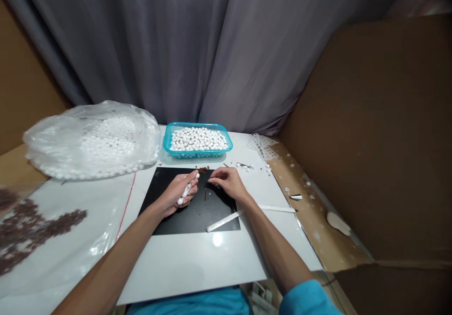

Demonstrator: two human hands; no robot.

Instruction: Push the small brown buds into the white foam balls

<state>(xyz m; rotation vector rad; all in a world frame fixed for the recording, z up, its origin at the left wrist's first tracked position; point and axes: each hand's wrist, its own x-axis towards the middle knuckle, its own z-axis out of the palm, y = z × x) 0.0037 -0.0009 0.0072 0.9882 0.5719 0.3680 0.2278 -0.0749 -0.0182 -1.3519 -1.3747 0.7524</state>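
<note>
My left hand (178, 190) rests on a black mat (197, 218) and is closed around a short string of white beads (186, 192). Just to its right, my right hand (228, 181) pinches something small and dark at its fingertips, too small to make out. A little pile of brown bits (203, 169) lies at the mat's far edge between both hands. A thin dark piece (205, 193) lies on the mat between the hands.
A turquoise basket (197, 153) full of white beads stands behind the mat. A clear bag of white beads (95, 141) lies at the left. Brown beads (24, 228) sit in plastic at the far left. White strips (226, 221) and a metal clip (295, 196) lie to the right, by cardboard walls.
</note>
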